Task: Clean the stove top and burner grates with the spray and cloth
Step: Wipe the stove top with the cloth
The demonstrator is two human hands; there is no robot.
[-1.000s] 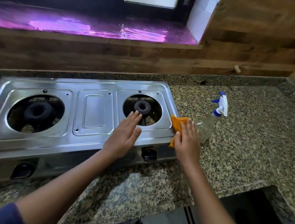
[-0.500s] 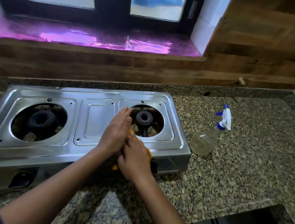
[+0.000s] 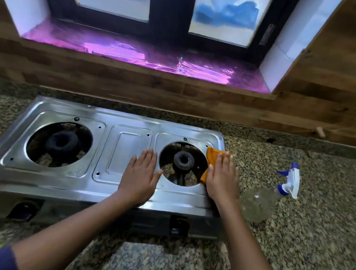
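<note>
A steel two-burner stove [image 3: 123, 148] sits on the granite counter, with no grates over its two round openings. My left hand [image 3: 139, 177] lies flat and open on the steel between the middle panel and the right burner [image 3: 183, 160]. My right hand [image 3: 222, 178] presses an orange cloth [image 3: 212, 156] onto the stove's right edge, fingers flat on top of it. Most of the cloth is hidden under the hand. A clear spray bottle [image 3: 259, 203] with a blue and white trigger lies on its side on the counter, right of the stove.
The granite counter [image 3: 317, 230] stretches right and toward me. A wooden backsplash [image 3: 177, 98] and a purple-lined window sill [image 3: 138, 51] rise behind the stove. Two dark knobs [image 3: 178, 225] sit on the stove's front face. The left burner [image 3: 63, 142] lies open.
My right hand slid the orange cloth from the stove's front edge to the right rim beside the right burner. My left hand spread flat on the steel. The camera tilted up and closer.
</note>
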